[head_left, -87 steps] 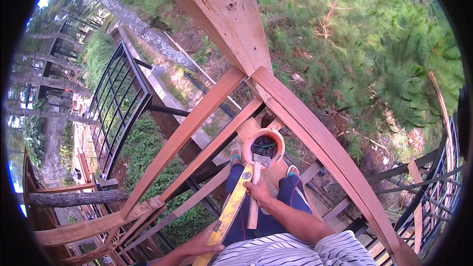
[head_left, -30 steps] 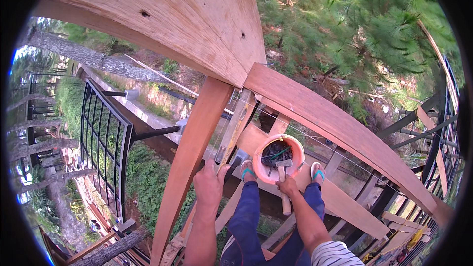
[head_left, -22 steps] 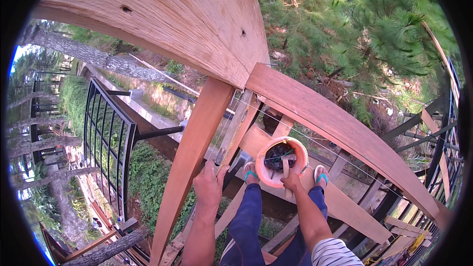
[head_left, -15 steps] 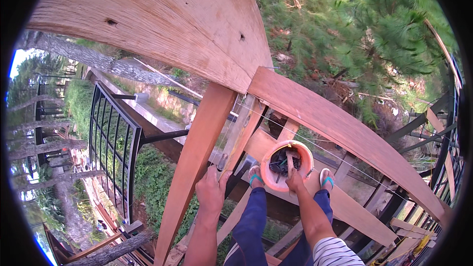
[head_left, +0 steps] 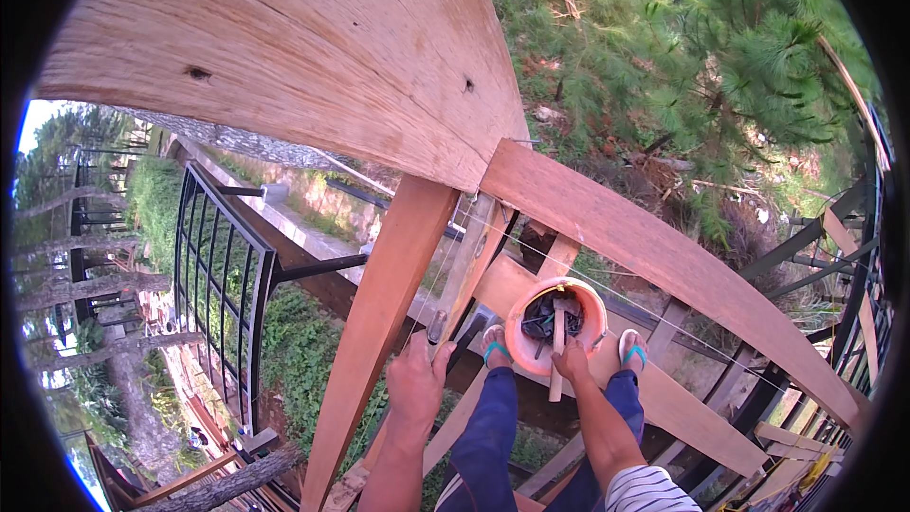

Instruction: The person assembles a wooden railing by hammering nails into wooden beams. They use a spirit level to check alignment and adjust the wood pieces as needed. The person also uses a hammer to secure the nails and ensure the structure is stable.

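Note:
My right hand [head_left: 572, 361] is closed round the wooden handle of a hammer [head_left: 558, 332]. Its head lies over the mouth of an orange-pink bucket [head_left: 518, 337], and the handle's end sticks out past the near rim. Dark items, partly hidden by the hammer, fill the bucket's bottom. To the left, my left hand [head_left: 414, 389] has its fingers curled in, thumb upward. Just beyond its knuckles is a small metallic piece [head_left: 437, 326] against a grey timber [head_left: 464, 261]; what the fingers grip is hidden.
My sandalled feet stand on a plank [head_left: 678, 403] either side of the bucket. Reddish beams [head_left: 664, 256] [head_left: 379, 332] meet under a large pale timber [head_left: 313, 47]. A taut string [head_left: 616, 272] crosses the frame. Ground and plants show well below, beside a black metal grille [head_left: 223, 284].
My right hand has shifted along the hammer, and more of its handle now shows outside the bucket. My left hand sits slightly lower and to the right in view, as the view shifts a little.

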Demonstrator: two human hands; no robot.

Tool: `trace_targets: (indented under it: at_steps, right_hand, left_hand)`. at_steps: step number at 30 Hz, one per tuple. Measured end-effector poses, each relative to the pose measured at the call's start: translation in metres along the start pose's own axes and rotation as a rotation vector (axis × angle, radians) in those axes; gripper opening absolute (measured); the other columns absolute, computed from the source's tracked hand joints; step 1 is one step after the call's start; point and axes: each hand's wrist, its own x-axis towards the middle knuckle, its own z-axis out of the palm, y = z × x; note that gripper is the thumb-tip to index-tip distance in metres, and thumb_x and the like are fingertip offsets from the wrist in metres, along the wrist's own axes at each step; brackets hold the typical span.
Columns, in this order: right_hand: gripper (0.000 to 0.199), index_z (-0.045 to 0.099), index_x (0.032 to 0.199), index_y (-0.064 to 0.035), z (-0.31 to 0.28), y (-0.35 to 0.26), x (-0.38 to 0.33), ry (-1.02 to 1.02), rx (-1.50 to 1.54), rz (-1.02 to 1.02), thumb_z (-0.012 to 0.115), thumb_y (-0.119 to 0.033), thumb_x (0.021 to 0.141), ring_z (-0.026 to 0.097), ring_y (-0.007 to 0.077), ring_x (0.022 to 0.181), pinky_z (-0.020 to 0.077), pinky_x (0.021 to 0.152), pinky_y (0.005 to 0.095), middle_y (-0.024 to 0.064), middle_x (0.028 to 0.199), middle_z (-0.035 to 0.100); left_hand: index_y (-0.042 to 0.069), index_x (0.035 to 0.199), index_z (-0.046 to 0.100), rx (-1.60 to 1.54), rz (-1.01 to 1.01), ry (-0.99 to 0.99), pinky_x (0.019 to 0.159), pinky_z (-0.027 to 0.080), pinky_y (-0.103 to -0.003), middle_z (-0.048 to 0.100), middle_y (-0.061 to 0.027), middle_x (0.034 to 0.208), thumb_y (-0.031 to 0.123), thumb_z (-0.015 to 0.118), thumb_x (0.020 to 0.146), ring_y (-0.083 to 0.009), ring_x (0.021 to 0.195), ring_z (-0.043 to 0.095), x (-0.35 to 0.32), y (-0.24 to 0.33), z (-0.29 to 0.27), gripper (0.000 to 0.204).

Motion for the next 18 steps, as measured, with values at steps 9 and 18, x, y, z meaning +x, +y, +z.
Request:
trace_targets:
  at_steps: [9, 18]
  right_hand:
    - [0.063, 0.043, 0.143, 0.0011, -0.078, -0.279, -0.11, -0.48, 1.683, -0.496, 0.066, -0.039, 0.102, 0.063, 0.0194, 0.111, 0.0546, 0.086, 0.0315, 0.0143, 0.124, 0.063]
    - [0.038, 0.05, 0.122, -0.0046, -0.075, -0.344, -0.12, -0.136, 1.554, -0.324, 0.063, -0.036, 0.104, 0.056, 0.0096, 0.073, 0.0492, 0.066, 0.0271, 0.0007, 0.089, 0.056]
  left_hand:
    - [-0.002, 0.106, 0.057, 0.037, -0.009, -0.092, 0.058, 0.054, -0.052, 0.068, -0.0258, 0.078, 0.02, 0.077, 0.09, -0.0456, 0.071, 0.069, -0.003, 0.008, 0.004, 0.034]
    - [-0.001, 0.106, 0.069, 0.013, 0.048, -0.219, 0.075, 0.056, -0.049, 0.072, -0.0213, 0.096, 0.012, 0.072, 0.087, -0.0402, 0.089, 0.071, 0.022, 0.047, -0.097, 0.023]
